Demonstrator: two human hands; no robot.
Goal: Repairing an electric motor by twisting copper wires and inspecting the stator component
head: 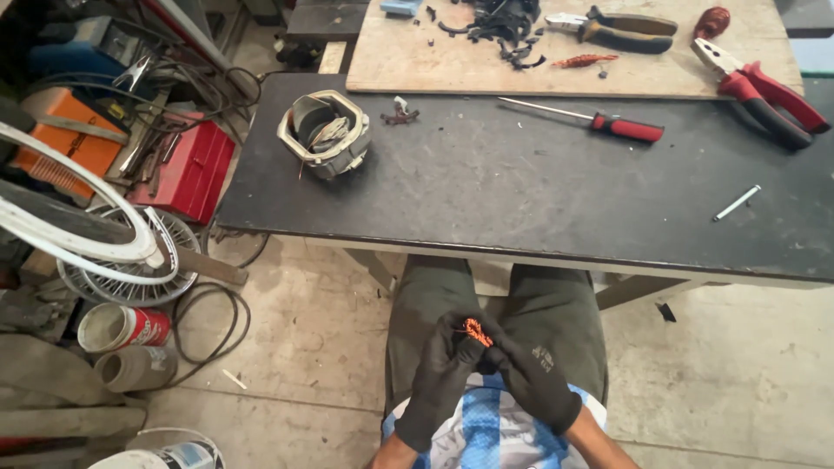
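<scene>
Copper wire bundle (474, 331) sits pinched between my gloved left hand (445, 365) and right hand (526, 369) over my lap, near the dark surface (521, 191); untangling seems underway, calling next for careful strand-pulling.

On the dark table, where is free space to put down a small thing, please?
On the dark table, the middle is bare, between the stator, the screwdriver and the metal pin; the front edge too. The wooden board is crowded with black scraps and pliers.

Both gloved hands, left (447, 365) and right (521, 369), meet over the lap (fingers curled together).
</scene>
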